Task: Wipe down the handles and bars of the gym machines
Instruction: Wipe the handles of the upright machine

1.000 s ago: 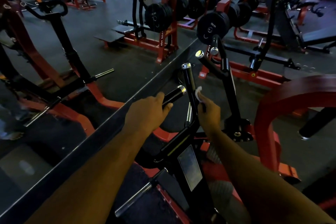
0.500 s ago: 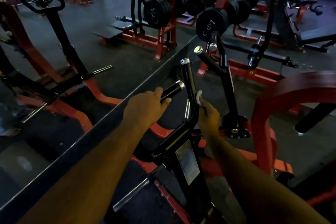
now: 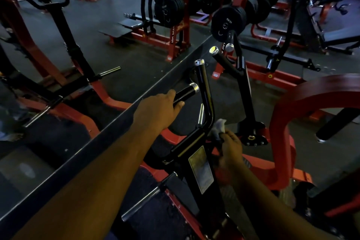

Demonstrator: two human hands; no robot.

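— What is worn on the arms?
— No sleeves: the left forearm (image 3: 93, 177) and right forearm (image 3: 272, 197) are bare to the frame's six o'clock edge.
— Gloves, rings?
— The left hand (image 3: 157, 111) and right hand (image 3: 231, 146) are bare.

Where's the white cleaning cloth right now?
The white cloth is pinched in the right hand, low against the black upright bar, right of centre in the head view.

Both arms extended forward. Left hand (image 3: 158, 110) fingers curled, palm down, mid-frame; right hand (image 3: 230, 147) lower right of it, fingers pinched.
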